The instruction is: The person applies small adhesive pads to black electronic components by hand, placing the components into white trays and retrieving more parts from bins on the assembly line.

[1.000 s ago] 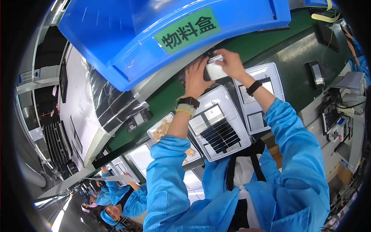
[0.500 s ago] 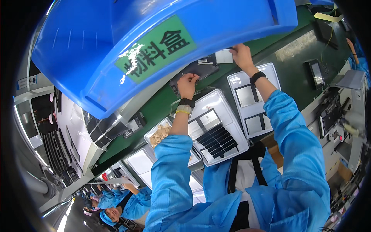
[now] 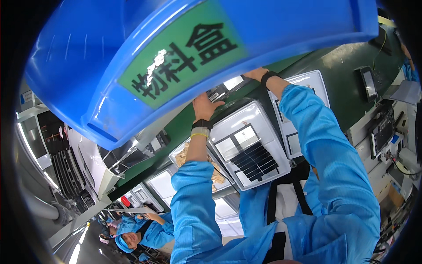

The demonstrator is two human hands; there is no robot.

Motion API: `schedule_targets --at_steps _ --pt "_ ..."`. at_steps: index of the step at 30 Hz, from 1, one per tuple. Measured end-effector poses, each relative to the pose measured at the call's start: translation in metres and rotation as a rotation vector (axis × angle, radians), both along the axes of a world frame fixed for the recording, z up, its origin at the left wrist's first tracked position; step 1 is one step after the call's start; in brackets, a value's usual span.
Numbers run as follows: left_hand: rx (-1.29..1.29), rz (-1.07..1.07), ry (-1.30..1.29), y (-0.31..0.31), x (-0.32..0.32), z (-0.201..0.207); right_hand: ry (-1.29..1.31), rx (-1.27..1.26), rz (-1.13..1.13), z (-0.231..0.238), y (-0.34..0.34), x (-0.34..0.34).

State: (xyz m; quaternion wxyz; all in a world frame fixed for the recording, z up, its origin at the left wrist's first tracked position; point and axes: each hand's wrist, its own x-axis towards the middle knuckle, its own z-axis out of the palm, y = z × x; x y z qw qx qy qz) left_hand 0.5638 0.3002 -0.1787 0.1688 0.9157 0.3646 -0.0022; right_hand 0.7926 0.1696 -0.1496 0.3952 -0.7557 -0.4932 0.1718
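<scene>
A dark flat panel (image 3: 217,94) with a pale label lies on the green bench between my hands, partly covered by the blue bin's edge. My left hand (image 3: 204,108) rests at the panel's left side, its thumb stretched out toward it; the other fingertips go behind the bin. Beside a white rectangular piece (image 3: 233,82) at the panel's far end is my right hand (image 3: 256,74), whose fingers the bin hides. Nearest my body, a white tray (image 3: 241,118) holds white-and-black framed pieces and a stack of black strips (image 3: 255,162).
A large blue bin (image 3: 281,39) with a green label overhangs the bench. Another white tray (image 3: 314,81) stands to the right, and a tray of tan crumpled pieces (image 3: 218,176) to the left. A black framed device (image 3: 367,83) lies far right. A co-worker (image 3: 154,233) sits lower left.
The view has shifted, and the blue bin covers more of the bench and hands. My left thumb now extends away from its earlier pinch; my right fingers have gone out of sight behind the bin.
</scene>
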Motion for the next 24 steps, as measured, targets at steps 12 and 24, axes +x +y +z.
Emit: schedule_targets --at_steps 12,24 --pt "-0.122 0.064 0.063 0.005 0.011 -0.003 -0.040 -0.641 0.336 0.066 -0.009 0.000" --pt "0.148 -0.043 -0.015 0.020 -0.032 -0.146 -0.537 -0.429 0.444 -0.038 -0.004 -0.004"
